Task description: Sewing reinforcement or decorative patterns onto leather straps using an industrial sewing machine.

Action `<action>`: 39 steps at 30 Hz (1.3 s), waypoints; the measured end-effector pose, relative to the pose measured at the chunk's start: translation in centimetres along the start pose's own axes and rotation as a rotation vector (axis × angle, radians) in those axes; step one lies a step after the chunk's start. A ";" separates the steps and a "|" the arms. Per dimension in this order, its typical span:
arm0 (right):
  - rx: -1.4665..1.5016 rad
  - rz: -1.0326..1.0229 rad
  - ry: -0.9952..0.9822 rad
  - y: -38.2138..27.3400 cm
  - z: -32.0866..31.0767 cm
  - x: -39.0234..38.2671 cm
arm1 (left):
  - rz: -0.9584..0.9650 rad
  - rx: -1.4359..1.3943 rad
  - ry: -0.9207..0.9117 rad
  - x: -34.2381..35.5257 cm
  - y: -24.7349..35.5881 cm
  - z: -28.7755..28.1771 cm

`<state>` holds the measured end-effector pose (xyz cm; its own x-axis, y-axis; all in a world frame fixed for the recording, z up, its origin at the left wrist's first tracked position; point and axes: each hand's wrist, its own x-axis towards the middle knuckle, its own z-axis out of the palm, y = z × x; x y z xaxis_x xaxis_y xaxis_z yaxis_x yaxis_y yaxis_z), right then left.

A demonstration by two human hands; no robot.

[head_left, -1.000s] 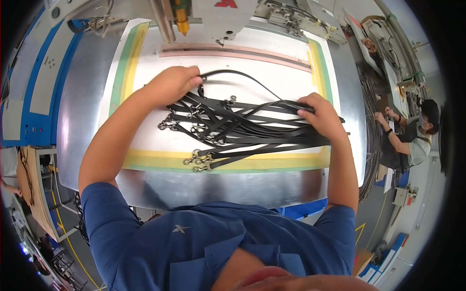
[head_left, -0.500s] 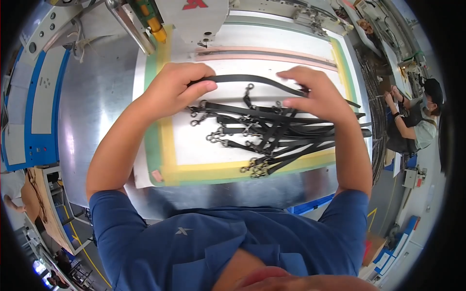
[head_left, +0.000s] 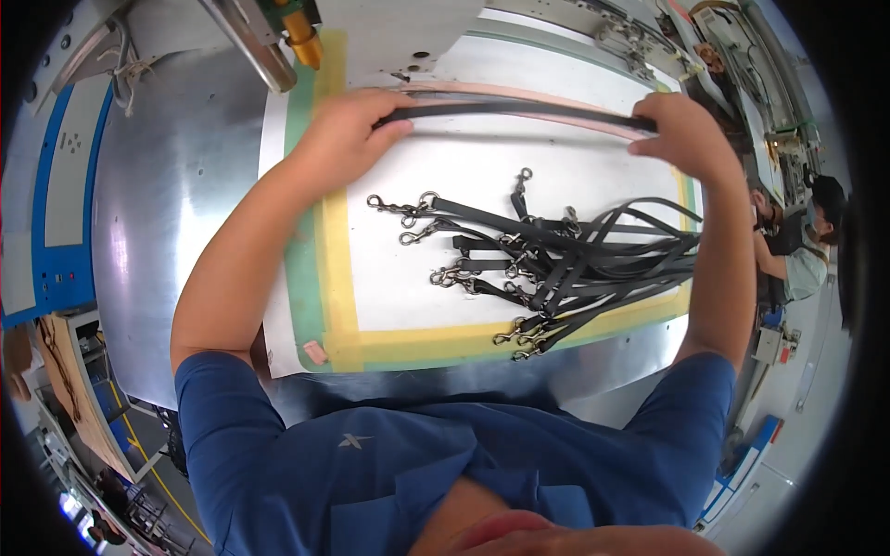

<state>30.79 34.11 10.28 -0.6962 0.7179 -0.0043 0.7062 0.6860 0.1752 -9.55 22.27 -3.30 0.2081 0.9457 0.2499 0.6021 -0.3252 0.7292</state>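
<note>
A long black strap (head_left: 519, 108) is stretched almost straight between my two hands, above the white work surface. Its left end is pinched between the thumb and fingers of my left hand (head_left: 357, 134). My right hand (head_left: 681, 134) grips the strap farther along, on the right. Just behind it runs a pink-edged slot (head_left: 556, 91) in the board, partly covered by the strap. Nearer to me lies a tangled pile of black straps (head_left: 565, 246) with metal snap hooks (head_left: 442, 275) at their ends, mostly pointing left.
Above my left hand hangs a yellow-tipped machine nozzle (head_left: 303, 42), beside a metal post (head_left: 264, 56). Green and yellow tape (head_left: 338, 278) borders the white board. A blue-and-white panel (head_left: 65, 204) stands at the far left. Another person (head_left: 797, 246) works at the right.
Both hands have moved away from me, toward the slot. My right hand has slid outward to the right, and the strap between them has gone from bowed to nearly straight.
</note>
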 end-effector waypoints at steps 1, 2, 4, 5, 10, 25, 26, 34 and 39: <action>0.019 0.062 -0.205 -1.5 -0.3 1.7 | 0.068 0.050 0.017 0.0 -0.2 0.4; 0.193 -0.018 -0.165 -2.6 0.9 3.0 | 0.054 0.056 0.024 0.1 -0.1 0.5; 0.404 -0.243 0.116 -7.3 3.0 4.6 | 0.151 0.103 -0.026 0.2 -0.1 0.9; 0.466 -0.288 0.176 -9.7 3.3 5.4 | 0.176 0.125 -0.023 0.1 -0.4 1.2; 0.464 -0.297 0.180 -14.1 5.1 7.6 | 0.142 0.135 0.028 -0.2 0.2 1.4; 0.437 -0.016 -0.786 -1.2 1.0 5.6 | -0.154 -0.124 0.046 -0.2 0.9 0.8; 0.434 -0.012 -0.786 -0.6 1.3 5.2 | -0.196 -0.140 0.027 -0.1 1.0 0.8; 0.582 -0.217 0.128 -12.6 5.4 7.5 | -0.224 -0.234 -0.001 0.0 0.6 1.0; 0.614 -0.079 0.035 -15.2 6.5 7.7 | -0.250 -0.312 -0.031 0.1 -0.3 1.0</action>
<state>15.49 30.00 1.20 -0.7456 0.6652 0.0395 0.5908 0.6872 -0.4228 -8.97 22.42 -4.11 0.1105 0.9936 0.0240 0.3749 -0.0641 0.9249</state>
